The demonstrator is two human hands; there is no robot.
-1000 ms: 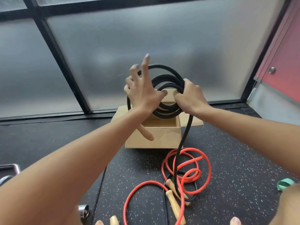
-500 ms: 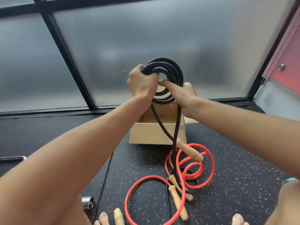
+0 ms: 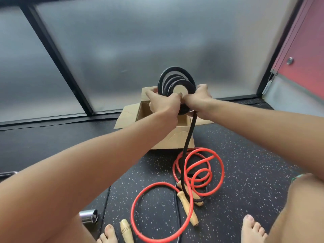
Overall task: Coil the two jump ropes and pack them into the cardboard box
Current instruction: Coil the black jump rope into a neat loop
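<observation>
1. Head view: a speckled black floor [image 3: 249, 151] runs up to a frosted glass wall [image 3: 140, 41] with black frames. A red door [image 3: 306, 41] closes the right corner.
2. The cardboard box [image 3: 175, 142] stands on the floor near the foot of the glass wall, with a narrow strip of floor behind it. Its flaps fold outward to the left, back and right, leaving the top open.
3. Bare floor lies to the left of the box and to its right toward the door. The floor in front of the box is taken up by rope.
4. Of the box interior, only the brown inner walls show. The bottom is hidden behind the left forearm and both hands, so its contents cannot be told.
5. The black jump rope [image 3: 189, 135] is wound into several upright rings, held above the box opening. 1 tail hangs from under the right hand, crosses the box's front wall and reaches the floor.
6. The left hand [image 3: 163, 104] has its fingers curled round the lower left of the coil, with 1 finger stretched outward. The right hand [image 3: 198, 100] is closed tightly round the lower right of the coil, where the tail leaves.
7. The red jump rope [image 3: 201, 161] lies loose just in front of the box, as a small tangle of loops and 1 large loop nearer the feet.
8. 2 wooden handles [image 3: 187, 209] lie among the red loops. A third handle [image 3: 125, 230] lies beside the left foot [image 3: 107, 235], near a metal cylinder [image 3: 88, 215].
</observation>
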